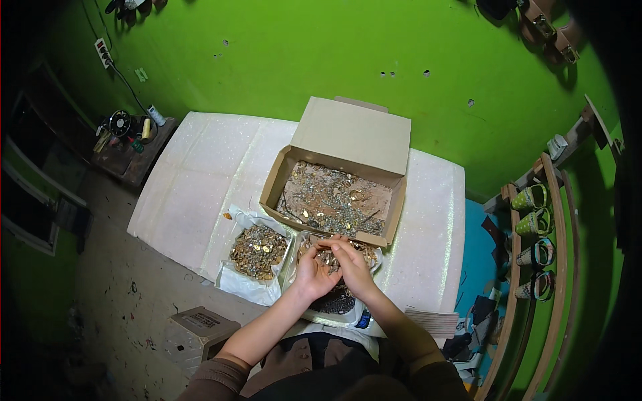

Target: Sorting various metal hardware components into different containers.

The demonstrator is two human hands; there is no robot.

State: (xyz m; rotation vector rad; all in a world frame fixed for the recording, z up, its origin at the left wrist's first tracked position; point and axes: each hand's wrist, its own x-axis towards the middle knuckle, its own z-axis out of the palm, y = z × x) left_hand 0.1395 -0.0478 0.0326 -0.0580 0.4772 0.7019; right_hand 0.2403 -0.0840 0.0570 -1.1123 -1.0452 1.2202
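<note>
My left hand [315, 275] and my right hand [353, 266] meet in a cup, fingers curled together, near the front of the open cardboard box [398, 214]. Small shiny pieces [328, 258] show in the gap between them; I cannot tell whether they lie in the palms or in the container below. Under the hands stands a white-lined container [376, 259] of similar metal bits, mostly covered by them. Closer to me is a heap of dark small pieces [334, 302]. Left of the hands, a plastic-lined container [249, 286] holds mixed gold and silver bits [257, 250].
The box's lid [354, 130] stands raised toward the green wall [301, 53]; mixed small metal parts [334, 194] cover its bottom. A pale sheet covers the table [194, 180]. At left are a small wooden stand [124, 164] and a carton [200, 324]; at right, a wooden rack [558, 267] with sandals.
</note>
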